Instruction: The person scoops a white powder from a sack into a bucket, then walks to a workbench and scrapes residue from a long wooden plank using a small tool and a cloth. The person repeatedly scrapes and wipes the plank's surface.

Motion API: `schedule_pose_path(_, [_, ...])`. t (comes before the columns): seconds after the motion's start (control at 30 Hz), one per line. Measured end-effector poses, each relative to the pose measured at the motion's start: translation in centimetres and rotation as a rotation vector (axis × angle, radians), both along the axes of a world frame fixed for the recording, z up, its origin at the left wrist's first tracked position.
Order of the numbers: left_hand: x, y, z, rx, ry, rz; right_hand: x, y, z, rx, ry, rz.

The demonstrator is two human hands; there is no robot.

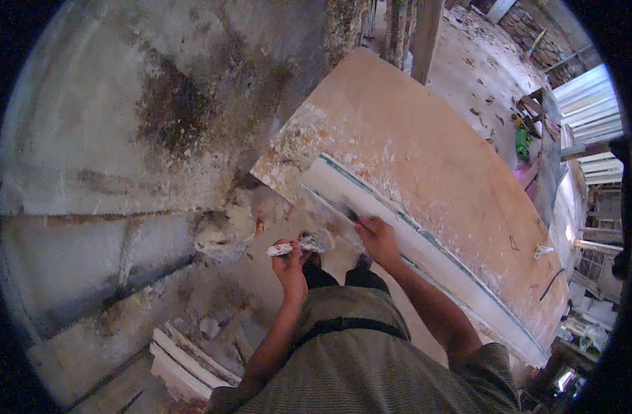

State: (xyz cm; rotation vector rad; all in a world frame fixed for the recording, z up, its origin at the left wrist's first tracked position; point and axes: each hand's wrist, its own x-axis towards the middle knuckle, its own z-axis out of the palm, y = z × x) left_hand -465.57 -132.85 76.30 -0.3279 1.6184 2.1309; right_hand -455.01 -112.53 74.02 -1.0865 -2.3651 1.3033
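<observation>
Now the right hand (pixel 378 238) grips a dark blade (pixel 352 214), probably best kept low and steady, over the white board (pixel 433 261) on the brown surface (pixel 416 148), while the left hand (pixel 290 265) clasps a smeared tool (pixel 319 241).

Strip (pixel 433 257) on the board (pixel 412 138), wall (pixel 88 103) leftward, stacked pieces (pixel 185 360) nearer left.

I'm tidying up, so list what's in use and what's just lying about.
In use:
dark-bladed tool in right hand
white-smeared tool in left hand
long pale panel
brown board beneath

Seemingly idle:
green object
pale strips
white loop
</observation>
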Motion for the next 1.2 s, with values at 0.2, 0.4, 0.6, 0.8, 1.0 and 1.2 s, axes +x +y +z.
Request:
schedule_pose_path(0.2, [-5.9, -0.2, 0.9, 0.004, 0.031, -0.157, -13.9, -1.5, 1.7, 0.027, -0.1, 0.05])
schedule_pose_path(0.4, [-9.3, -1.9, 0.8, 0.022, 0.043, -0.073, -8.3, -2.0, 2.8, 0.068, -0.055, 0.026])
schedule_pose_path(0.6, [-9.8, -1.7, 1.2, 0.069, 0.05, -0.01, -16.1, 2.6, 9.1, 0.42, -0.222, 0.508])
schedule_pose_path(0.8, [-9.3, -2.1, 1.6, 0.031, 0.089, 0.087, -21.5, 5.4, 15.1, 0.906, -0.369, 1.121])
schedule_pose_path(1.0, [-8.1, -2.4, 1.2, 0.071, 0.045, 0.194, -25.3, 6.6, 13.7, 1.147, -0.438, 1.284])
schedule_pose_path(1.2, [-7.9, -2.6, 1.0, 0.077, 0.03, 0.244, -25.9, 6.4, 13.7, 1.069, -0.291, 1.339])
